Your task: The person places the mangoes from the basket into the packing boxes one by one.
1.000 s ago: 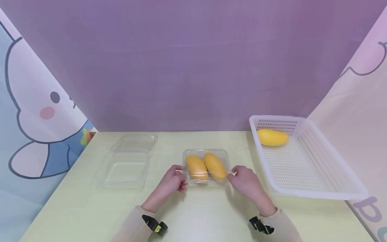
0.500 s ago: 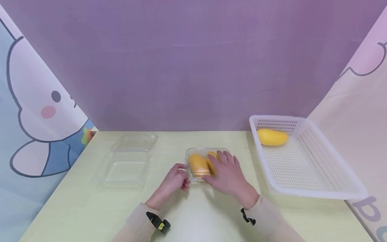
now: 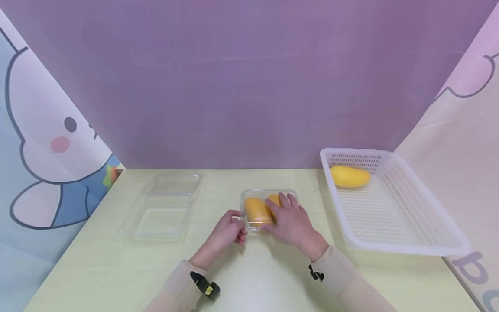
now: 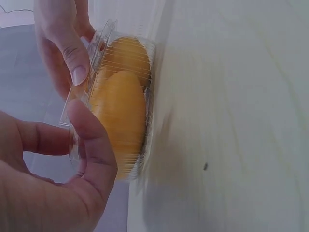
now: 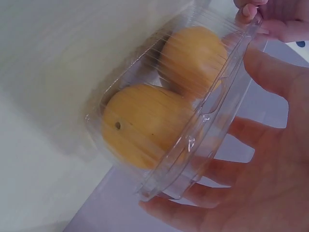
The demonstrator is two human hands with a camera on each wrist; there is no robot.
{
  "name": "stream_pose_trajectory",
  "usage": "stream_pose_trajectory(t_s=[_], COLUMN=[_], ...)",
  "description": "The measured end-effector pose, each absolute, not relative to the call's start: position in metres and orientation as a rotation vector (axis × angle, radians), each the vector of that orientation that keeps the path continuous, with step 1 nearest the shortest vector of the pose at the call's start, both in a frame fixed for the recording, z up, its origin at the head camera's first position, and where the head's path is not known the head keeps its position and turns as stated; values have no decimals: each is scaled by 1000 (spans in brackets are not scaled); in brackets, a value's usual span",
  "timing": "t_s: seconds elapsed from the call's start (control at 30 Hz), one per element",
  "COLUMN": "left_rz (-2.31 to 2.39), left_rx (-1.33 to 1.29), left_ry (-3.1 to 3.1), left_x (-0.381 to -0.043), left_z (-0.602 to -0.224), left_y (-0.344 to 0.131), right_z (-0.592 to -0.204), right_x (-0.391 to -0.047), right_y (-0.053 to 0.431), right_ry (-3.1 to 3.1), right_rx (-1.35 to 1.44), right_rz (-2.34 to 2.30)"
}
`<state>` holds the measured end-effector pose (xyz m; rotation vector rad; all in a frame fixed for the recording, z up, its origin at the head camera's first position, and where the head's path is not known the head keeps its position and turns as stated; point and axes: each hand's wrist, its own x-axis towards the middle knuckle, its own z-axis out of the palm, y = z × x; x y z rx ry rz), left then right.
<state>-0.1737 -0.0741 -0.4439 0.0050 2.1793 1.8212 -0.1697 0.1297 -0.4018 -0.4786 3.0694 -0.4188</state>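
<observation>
A lidded clear plastic clamshell box stands on the table with two mangoes inside. The left mango shows well in the head view; my right hand partly covers the right mango. At the box's near left corner, my left hand pinches the rim between thumb and forefinger, as the left wrist view shows. My right hand lies over the right part of the lid with its fingers spread and nearly straight. In the right wrist view the box rim runs just under those fingers.
A second clear clamshell box lies with its lid folded back on the left of the table. At the right stands a white perforated basket holding one yellow mango. A purple wall rises behind the table.
My right hand has moved from the box's right corner onto the top of its lid. The box has shifted slightly right and away from me, the left hand following at its corner.
</observation>
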Motion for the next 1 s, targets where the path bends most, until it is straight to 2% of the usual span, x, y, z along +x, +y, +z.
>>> stream_pose_trajectory(t_s=[0.27, 0.67, 1.0], left_rz=[1689, 1329, 1128], left_rx=[56, 245, 280], left_ry=[2348, 2710, 2922], left_x=[-172, -164, -167], left_z=[-439, -411, -395], left_y=[-83, -107, -132], right_z=[-402, -400, -401], right_x=[-174, -187, -198], right_y=[131, 137, 145], right_ry=[3048, 3026, 3027], right_rx=[-437, -419, -399], right_rz=[-425, -441, -478])
